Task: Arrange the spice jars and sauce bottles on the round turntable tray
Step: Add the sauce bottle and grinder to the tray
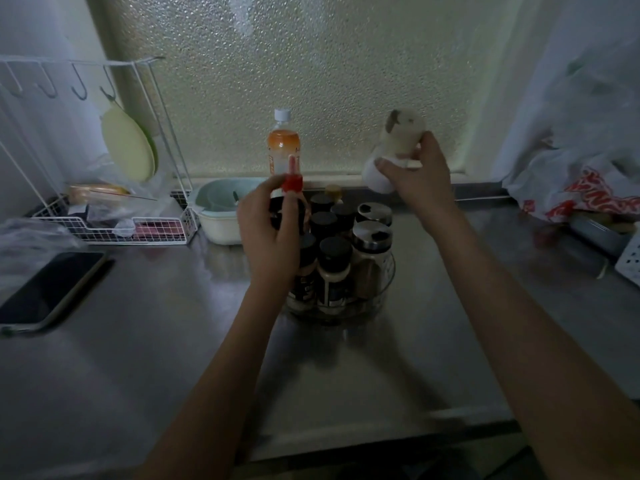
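Our left hand (273,230) grips an upright red-capped bottle (289,206) above the turntable tray (384,289); our right hand (419,174) holds a tilted white bottle (394,150) behind it.

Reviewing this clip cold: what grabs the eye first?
Two hands raised mid-frame: the left hand grips a red-capped bottle above the tray of jars, and the right hand holds a white container up by the window. Behind stands an orange drink bottle.
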A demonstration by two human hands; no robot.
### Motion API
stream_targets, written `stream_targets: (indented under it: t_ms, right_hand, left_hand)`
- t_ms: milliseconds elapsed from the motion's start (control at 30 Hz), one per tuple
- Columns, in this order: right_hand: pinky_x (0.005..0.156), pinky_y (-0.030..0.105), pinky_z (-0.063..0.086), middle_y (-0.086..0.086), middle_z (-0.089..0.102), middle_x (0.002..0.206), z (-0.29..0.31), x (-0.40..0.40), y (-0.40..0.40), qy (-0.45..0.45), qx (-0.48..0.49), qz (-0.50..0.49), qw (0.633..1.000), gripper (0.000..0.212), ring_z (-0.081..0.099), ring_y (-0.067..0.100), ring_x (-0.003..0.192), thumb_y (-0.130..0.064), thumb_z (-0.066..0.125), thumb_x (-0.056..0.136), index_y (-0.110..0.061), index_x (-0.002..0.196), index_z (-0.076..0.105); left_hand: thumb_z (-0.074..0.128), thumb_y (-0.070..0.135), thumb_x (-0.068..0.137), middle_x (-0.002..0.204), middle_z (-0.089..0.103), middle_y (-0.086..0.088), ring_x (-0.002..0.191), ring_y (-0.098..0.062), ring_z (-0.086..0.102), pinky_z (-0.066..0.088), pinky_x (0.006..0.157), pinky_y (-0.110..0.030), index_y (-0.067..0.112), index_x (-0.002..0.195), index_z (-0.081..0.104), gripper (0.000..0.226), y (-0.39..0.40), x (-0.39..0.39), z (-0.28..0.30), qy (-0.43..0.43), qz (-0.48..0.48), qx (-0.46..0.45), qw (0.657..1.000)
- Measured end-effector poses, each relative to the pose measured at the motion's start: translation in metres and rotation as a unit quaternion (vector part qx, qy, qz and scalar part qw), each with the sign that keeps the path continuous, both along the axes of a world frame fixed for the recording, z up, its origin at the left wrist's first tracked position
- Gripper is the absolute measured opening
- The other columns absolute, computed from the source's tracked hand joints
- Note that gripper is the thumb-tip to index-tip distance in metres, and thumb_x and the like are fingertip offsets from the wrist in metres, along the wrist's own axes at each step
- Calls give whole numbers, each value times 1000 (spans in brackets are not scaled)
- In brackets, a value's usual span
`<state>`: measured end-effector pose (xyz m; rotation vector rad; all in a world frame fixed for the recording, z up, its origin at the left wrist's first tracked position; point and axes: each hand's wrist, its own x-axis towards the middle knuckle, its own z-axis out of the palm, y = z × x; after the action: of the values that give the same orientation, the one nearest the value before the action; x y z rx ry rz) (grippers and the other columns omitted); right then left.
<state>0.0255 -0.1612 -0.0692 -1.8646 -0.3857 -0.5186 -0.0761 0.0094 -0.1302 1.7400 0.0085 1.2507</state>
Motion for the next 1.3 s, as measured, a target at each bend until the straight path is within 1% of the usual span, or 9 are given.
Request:
stream_targets:
  t_ms: [233, 367, 500, 633, 767, 833, 1100, 1200, 1300]
  right_hand:
    - [89, 44, 54, 4, 58, 112, -16, 28, 11, 87, -1, 21, 996, 55, 59, 23, 105, -33, 72, 77, -20, 124, 45]
    - [93, 41, 52, 6, 55, 130, -21, 39, 14, 144, -39, 48, 988, 76, 56, 23, 114, -36, 75, 72, -17, 136, 38]
    - [74, 33, 48, 4, 58, 106, -24, 38, 14, 163, -130, 94, 974, 62, 57, 19, 93, -46, 75, 67, -15, 114, 50]
    - [81, 33, 46, -5, 56, 105, -28, 37, 19, 180, -250, 123, 943, 73, 57, 16, 100, -65, 67, 66, -18, 118, 51]
    - [77, 34, 43, -3, 58, 91, -29, 38, 21, 231, -301, 147, 914, 63, 57, 17, 86, -78, 54, 68, -21, 94, 57]
    - [90, 41, 46, 2, 66, 108, -26, 36, 21, 263, -299, 166, 902, 79, 62, 22, 99, -85, 45, 64, -21, 106, 62]
    - [81, 29, 40, 5, 58, 124, -11, 37, 46, 131, -310, 113, 935, 43, 56, 18, 103, -45, 50, 92, -17, 124, 56]
    - [88, 26, 37, 3, 50, 141, -3, 39, 65, 103, -382, 145, 907, 45, 52, 21, 121, -37, 52, 92, -23, 135, 49]
    - [83, 26, 38, 8, 57, 130, -6, 39, 80, 99, -434, 154, 882, 34, 54, 21, 109, -29, 59, 90, -19, 122, 59]
  left_hand:
    - [46, 34, 85, 129, 53, -8, 121, -18, 50, 43, 102, -42, 9, 130, 44, 52, 7, 8, -28, 4, -57, -85, 995]
    - [41, 22, 93, 117, 59, 0, 107, -2, 56, 45, 78, -6, 9, 122, 49, 32, 18, 17, -28, 10, -93, -266, 959]
    - [36, 27, 97, 84, 66, 4, 76, -7, 61, 49, 57, -14, 18, 95, 59, 24, 29, 29, -37, 70, -173, -442, 877]
    - [48, 36, 86, 93, 59, -11, 89, -22, 54, 46, 73, -31, 15, 91, 62, 25, 32, 38, -50, 138, -199, -432, 869]
    - [42, 25, 92, 86, 51, -10, 83, -21, 48, 44, 67, -27, 16, 80, 55, 20, 33, 38, -51, 159, -171, -411, 881]
    - [51, 37, 82, 94, 55, -13, 89, -22, 51, 43, 79, -35, 16, 89, 60, 24, 35, 38, -52, 164, -193, -421, 871]
    - [50, 39, 76, 86, 52, -12, 87, -23, 47, 41, 80, -39, 17, 74, 54, 22, 34, 39, -51, 195, -179, -422, 867]
    - [41, 35, 89, 84, 53, -9, 82, -15, 49, 43, 79, -24, 21, 76, 55, 23, 36, 40, -53, 198, -181, -392, 880]
    - [54, 57, 65, 101, 52, -7, 93, -20, 46, 40, 84, -39, 20, 86, 59, 43, 45, 52, -72, 189, -201, -407, 871]
